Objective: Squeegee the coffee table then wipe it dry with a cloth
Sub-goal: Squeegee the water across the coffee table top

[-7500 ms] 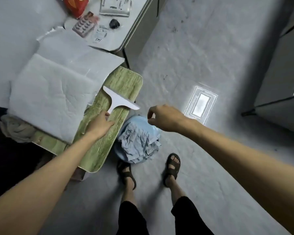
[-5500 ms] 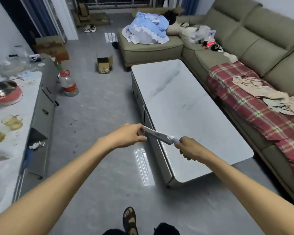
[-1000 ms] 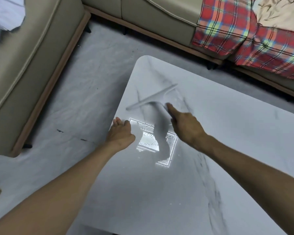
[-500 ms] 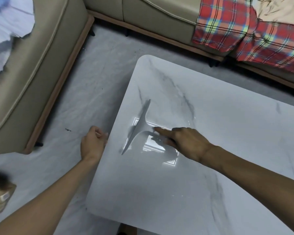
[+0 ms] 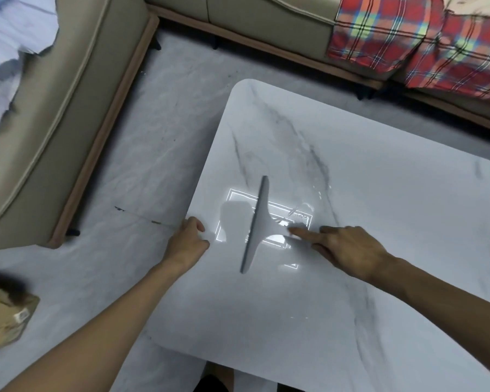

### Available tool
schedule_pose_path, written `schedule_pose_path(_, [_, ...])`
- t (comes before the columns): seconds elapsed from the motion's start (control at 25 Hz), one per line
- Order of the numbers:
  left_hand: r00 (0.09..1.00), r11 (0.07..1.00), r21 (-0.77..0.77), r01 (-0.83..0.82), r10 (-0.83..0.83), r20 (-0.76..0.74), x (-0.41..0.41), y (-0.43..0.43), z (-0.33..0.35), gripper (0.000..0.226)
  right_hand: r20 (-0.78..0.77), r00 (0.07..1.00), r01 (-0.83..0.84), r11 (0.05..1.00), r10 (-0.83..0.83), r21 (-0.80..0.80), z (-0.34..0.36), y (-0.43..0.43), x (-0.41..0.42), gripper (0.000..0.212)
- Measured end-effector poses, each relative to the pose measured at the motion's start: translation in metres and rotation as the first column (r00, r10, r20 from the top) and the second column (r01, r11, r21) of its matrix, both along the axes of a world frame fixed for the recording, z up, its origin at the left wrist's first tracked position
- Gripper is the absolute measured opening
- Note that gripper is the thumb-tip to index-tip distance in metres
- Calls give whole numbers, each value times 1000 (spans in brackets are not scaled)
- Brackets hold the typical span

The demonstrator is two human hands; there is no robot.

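Right hand [image 5: 348, 250]: index finger [image 5: 299, 231] straight along the squeegee [image 5: 259, 222] handle, thumb and other fingers closed round it. Blade sits on the coffee table [image 5: 379, 321], near its left rim. Your left hand [image 5: 187, 243] curls over that rim, bracing.

Step 1 of 2, likely squeegeeing. Next probably needs even pressure, drawing water off the rim. No cloth in view.

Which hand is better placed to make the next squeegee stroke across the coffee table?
Right. The right hand grips the squeegee by its handle, with the blade set on the top. The left hand only holds the coffee table at its edge, apart from the squeegee.
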State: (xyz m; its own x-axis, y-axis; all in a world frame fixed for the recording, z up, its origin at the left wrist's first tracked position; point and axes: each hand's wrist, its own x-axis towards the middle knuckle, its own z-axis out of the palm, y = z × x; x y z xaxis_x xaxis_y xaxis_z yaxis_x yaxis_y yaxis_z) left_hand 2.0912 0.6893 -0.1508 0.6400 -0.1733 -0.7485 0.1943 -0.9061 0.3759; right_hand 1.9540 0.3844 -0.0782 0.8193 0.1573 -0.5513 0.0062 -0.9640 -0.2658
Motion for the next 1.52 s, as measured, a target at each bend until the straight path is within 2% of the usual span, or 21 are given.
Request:
schedule_pose_path(0.08, [998,998,30,55,-54,-7,1,-5,2,27,-44,998,44,996,-47,-73,11,-26,-25,50])
schedule_pose_path(0.2, [999,999,-6,-38,38,-14,9,-4,2,28,-60,995,69,990,-77,-125,25,-49,-45,53])
schedule_pose_path(0.32, [945,941,-106,-323,327,28,14,13,-1,25,-71,996,47,999,-47,-9,31,-25,-29,53])
schedule_pose_path(0.4, [849,846,-134,-516,526,47,13,30,-2,19,-19,997,-66,994,68,91,18,19,3,53])
schedule_pose_path(0.44, [820,821,-115,-559,568,72,11,39,-3,19,17,988,-154,983,153,103,8,47,19,55])
schedule_pose_path(0.56, [826,836,-61,-545,548,130,3,62,-4,17,82,934,-353,932,347,80,-16,119,54,53])
schedule_pose_path(0.64, [856,864,-70,-499,504,115,-4,67,-5,16,87,923,-379,925,374,39,-25,128,66,51])
schedule_pose_path(0.72, [903,905,-83,-417,423,74,-11,64,-6,17,71,957,-284,958,281,36,-30,110,70,50])
schedule_pose_path(0.88, [968,968,-47,-248,250,36,-24,39,-9,23,3,1000,20,998,-20,62,-21,36,44,49])
schedule_pose_path(1.04, [991,991,34,-126,125,47,-29,25,-8,27,-27,987,157,986,-158,-48,-8,-15,-19,50])
schedule_pose_path(1.12, [990,992,28,-122,119,79,-30,23,-5,27,-44,976,208,972,-214,-108,2,-30,-45,50])
schedule_pose_path(1.2, [978,982,-9,-188,188,92,-30,24,-1,27,-24,975,216,966,-221,-140,14,-30,-58,49])
schedule_pose_path(1.28, [950,952,-35,-306,307,62,-30,28,4,26,0,987,161,984,-162,-81,20,-8,-55,49])
schedule_pose_path(1.4, [887,891,-39,-453,455,83,-43,48,11,21,-25,998,-55,993,58,105,8,63,-25,51])
schedule_pose_path(1.52, [869,876,0,-483,479,122,-74,77,13,24,-9,955,-290,941,296,172,-18,145,-7,47])
